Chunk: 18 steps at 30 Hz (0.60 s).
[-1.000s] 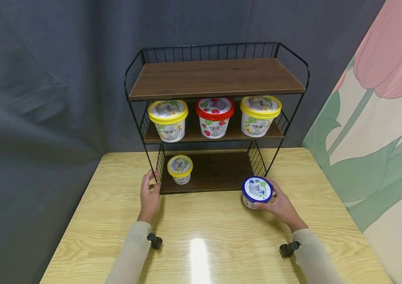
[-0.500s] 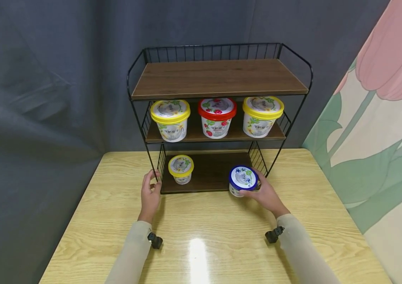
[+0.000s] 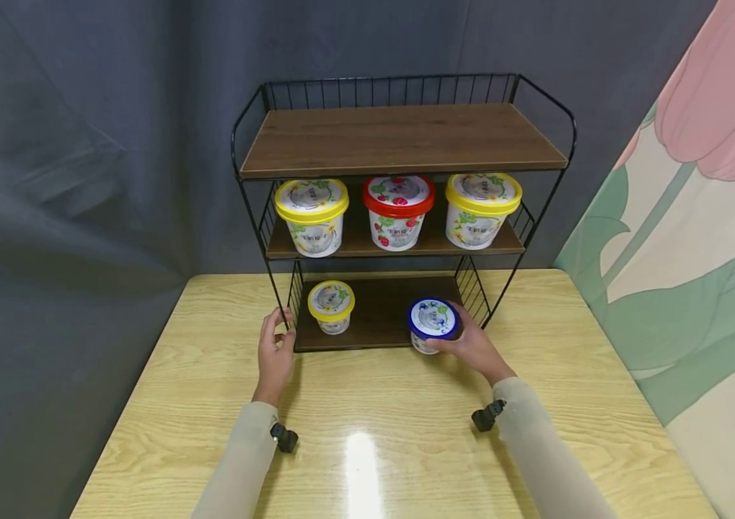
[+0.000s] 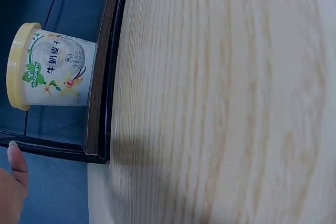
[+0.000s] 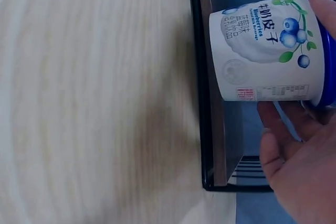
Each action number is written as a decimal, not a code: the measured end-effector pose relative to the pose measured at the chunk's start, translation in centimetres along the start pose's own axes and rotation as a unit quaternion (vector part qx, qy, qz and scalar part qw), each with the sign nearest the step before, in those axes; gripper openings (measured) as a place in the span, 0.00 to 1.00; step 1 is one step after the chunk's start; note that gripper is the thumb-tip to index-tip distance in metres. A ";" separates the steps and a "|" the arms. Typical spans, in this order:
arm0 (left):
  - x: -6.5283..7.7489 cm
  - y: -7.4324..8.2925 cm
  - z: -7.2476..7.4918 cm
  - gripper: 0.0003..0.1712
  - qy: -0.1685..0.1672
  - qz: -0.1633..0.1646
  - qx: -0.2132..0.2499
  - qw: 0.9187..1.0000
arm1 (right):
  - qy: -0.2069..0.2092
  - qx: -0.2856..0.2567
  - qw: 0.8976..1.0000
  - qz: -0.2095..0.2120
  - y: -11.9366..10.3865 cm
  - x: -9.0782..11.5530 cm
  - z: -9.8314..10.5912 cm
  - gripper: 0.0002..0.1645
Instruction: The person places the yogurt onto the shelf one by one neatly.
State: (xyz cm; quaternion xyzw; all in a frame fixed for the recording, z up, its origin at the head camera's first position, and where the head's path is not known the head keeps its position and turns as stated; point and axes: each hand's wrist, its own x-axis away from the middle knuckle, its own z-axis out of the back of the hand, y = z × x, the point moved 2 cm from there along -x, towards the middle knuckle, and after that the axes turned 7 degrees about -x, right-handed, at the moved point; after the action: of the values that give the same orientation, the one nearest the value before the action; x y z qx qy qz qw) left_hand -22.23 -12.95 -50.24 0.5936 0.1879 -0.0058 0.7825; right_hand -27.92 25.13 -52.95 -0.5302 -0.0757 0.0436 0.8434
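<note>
My right hand (image 3: pixel 476 349) grips a white tub with a blue lid and blueberries printed on it (image 5: pixel 268 51), thumb and fingers on either side below the lid. In the head view this tub (image 3: pixel 433 318) is upright at the front of the rack's bottom shelf (image 3: pixel 380 310). Whether its base touches the board is hard to tell. My left hand (image 3: pixel 274 357) holds the left front post of the black wire rack (image 3: pixel 280 306), with its thumb showing in the left wrist view. A small yellow-lidded tub (image 3: pixel 331 306) stands on the bottom shelf's left side.
On the middle shelf stand two larger yellow-lidded tubs (image 3: pixel 311 216) (image 3: pixel 482 210) with a red-lidded tub (image 3: pixel 398 213) between them. The rack's brown top board (image 3: pixel 399 140) overhangs them. Pale wood table (image 3: pixel 315 447) lies in front; a dark curtain (image 3: pixel 114 144) hangs behind.
My right hand has carried the blue-lidded tub leftward and back, from the table by the rack's right front corner to over the bottom shelf. The left hand stays at the post.
</note>
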 end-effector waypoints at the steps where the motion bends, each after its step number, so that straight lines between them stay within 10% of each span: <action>1: 0.0 0.0 0.0 0.22 -0.001 0.001 0.000 1.000 | -0.002 0.001 1.000 -0.003 -0.1 -0.1 0.0 0.70; 18: -0.1 0.0 0.0 0.21 -0.008 0.016 -0.002 1.000 | -0.069 -0.105 0.992 -0.006 -0.7 -3.5 -0.6 0.64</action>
State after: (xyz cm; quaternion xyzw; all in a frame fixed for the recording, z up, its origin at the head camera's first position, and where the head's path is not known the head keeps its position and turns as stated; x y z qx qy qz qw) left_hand -22.31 -13.00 -50.26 0.5950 0.1720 0.0023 0.7851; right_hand -31.26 23.75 -52.88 -0.6108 -0.1410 0.0663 0.7763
